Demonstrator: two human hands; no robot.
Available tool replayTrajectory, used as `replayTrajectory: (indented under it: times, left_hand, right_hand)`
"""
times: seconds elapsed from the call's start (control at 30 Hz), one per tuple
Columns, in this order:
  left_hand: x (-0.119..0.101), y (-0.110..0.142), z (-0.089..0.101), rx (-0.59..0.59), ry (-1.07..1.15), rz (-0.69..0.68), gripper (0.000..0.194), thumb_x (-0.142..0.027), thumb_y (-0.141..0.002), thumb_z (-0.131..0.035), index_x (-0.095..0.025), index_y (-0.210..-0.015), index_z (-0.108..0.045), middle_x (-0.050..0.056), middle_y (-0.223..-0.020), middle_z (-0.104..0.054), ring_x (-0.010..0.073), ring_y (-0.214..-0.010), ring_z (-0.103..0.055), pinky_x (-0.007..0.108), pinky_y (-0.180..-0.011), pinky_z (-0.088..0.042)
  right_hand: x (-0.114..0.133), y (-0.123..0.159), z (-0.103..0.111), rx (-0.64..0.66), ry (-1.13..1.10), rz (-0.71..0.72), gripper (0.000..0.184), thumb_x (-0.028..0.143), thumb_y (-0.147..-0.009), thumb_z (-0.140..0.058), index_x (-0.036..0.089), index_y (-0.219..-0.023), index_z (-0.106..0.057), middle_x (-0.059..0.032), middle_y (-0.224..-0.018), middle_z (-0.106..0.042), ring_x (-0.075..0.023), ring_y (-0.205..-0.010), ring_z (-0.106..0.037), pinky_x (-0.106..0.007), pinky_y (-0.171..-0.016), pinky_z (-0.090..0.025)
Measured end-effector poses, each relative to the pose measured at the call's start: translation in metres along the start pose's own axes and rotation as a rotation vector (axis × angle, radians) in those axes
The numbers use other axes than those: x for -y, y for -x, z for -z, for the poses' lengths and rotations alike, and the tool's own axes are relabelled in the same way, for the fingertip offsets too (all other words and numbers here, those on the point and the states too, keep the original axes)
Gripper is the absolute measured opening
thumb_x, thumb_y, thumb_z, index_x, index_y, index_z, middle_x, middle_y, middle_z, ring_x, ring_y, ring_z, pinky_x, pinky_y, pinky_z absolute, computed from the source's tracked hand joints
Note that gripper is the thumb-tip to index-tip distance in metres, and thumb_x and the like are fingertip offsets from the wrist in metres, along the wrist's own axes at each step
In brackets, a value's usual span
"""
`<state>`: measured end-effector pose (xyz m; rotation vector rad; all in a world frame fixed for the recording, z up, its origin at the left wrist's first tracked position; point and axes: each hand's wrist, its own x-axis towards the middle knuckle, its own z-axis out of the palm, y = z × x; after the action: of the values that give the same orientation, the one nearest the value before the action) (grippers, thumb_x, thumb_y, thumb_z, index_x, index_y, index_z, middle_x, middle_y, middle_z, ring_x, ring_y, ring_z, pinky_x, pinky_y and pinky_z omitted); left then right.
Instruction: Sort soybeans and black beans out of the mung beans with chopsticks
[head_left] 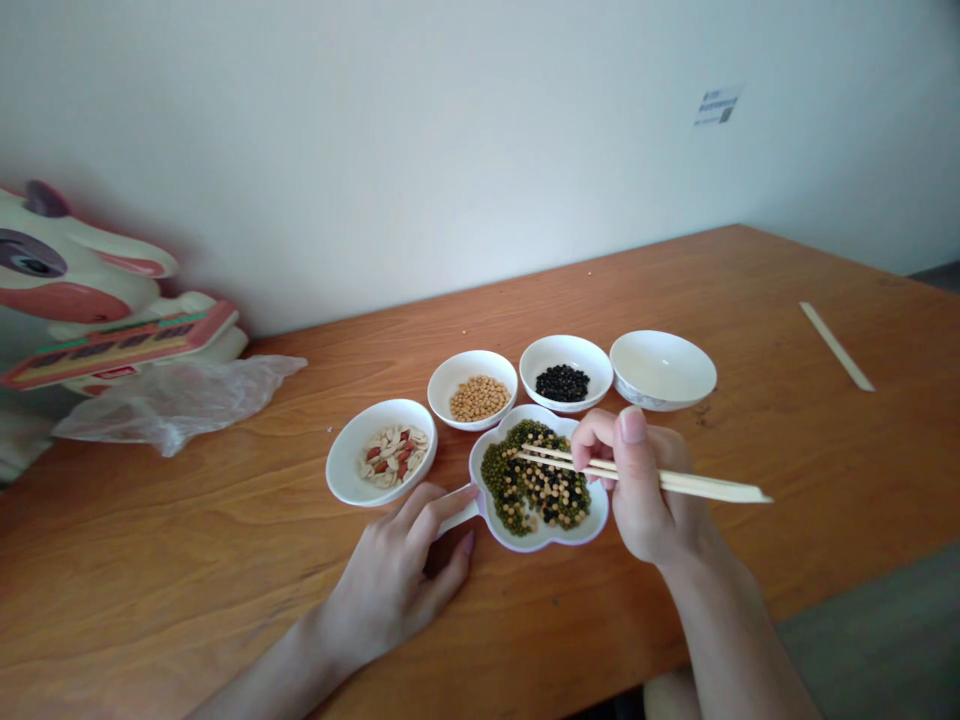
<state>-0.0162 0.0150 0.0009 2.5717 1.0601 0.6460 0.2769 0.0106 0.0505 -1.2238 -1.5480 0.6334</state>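
Note:
My left hand [405, 570] is closed on the handle of a white, flower-shaped dish [536, 543] with a lilac rim. Mixed green beans [501, 470], black beans and yellow soybeans lie in the dish. Wooden chopsticks [697, 485] are gripped in my right hand [652, 490], and their tips reach in among the beans; whether they pinch a bean I cannot tell. Behind the dish stand a white bowl of soybeans [480, 398] and one of black beans [562, 382]. Left of it, another bowl holds pale seeds and reddish peanuts [394, 455].
At the right of the row stands a white bowl [664, 370] with no beans visible in it. A paper chopstick sleeve [836, 346] lies farther right on the wooden table [225, 560]. A cow-shaped toy [112, 290] and a clear plastic bag [187, 400] occupy the back left, by the wall.

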Motion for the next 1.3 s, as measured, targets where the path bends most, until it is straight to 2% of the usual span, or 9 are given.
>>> replayTrajectory:
  times: [0.3,0.6,0.93,1.3]
  left_hand:
    - [0.0023,0.0001,-0.0013,0.002,0.015,0.006,0.053,-0.017,-0.103,-0.063,-0.029,-0.152,-0.047,0.008,-0.118,-0.068,0.0222,-0.102,-0.073,0.037,-0.087,-0.065]
    - [-0.0007,-0.0003,0.001,0.01,0.015,0.01,0.052,-0.017,-0.102,-0.063,-0.028,-0.15,-0.048,0.008,-0.118,-0.068,0.0225,-0.102,-0.073,0.037,-0.088,-0.065]
    - [-0.0014,-0.0008,0.0012,0.011,0.017,0.017,0.052,-0.018,-0.103,-0.063,-0.029,-0.151,-0.047,0.008,-0.117,-0.068,0.0226,-0.101,-0.074,0.037,-0.087,-0.065]
    - [-0.0013,-0.0004,0.0023,0.019,0.041,0.013,0.053,-0.017,-0.103,-0.063,-0.029,-0.152,-0.047,0.008,-0.118,-0.067,0.0224,-0.102,-0.072,0.037,-0.088,-0.064]
  right_hand:
    - [0.0054,-0.0039,-0.0046,0.034,0.013,0.007,0.066,0.058,-0.115,-0.025,0.021,-0.071,-0.058,0.0,-0.061,-0.056,-0.0137,-0.058,-0.052,-0.031,-0.062,-0.039]
    - [0.005,-0.0035,-0.0028,0.036,0.03,0.01,0.065,0.055,-0.115,-0.027,0.021,-0.069,-0.057,0.0008,-0.061,-0.055,-0.0125,-0.058,-0.051,-0.03,-0.062,-0.038]
    - [-0.001,-0.0049,0.0012,0.069,0.064,0.04,0.067,0.058,-0.115,-0.02,0.022,-0.071,-0.055,-0.0001,-0.062,-0.056,-0.014,-0.059,-0.052,-0.032,-0.062,-0.036]
    - [0.0001,-0.0082,-0.0032,0.001,0.061,0.033,0.068,0.056,-0.115,-0.025,0.022,-0.067,-0.059,0.0001,-0.058,-0.053,-0.0136,-0.055,-0.05,-0.032,-0.062,-0.039]
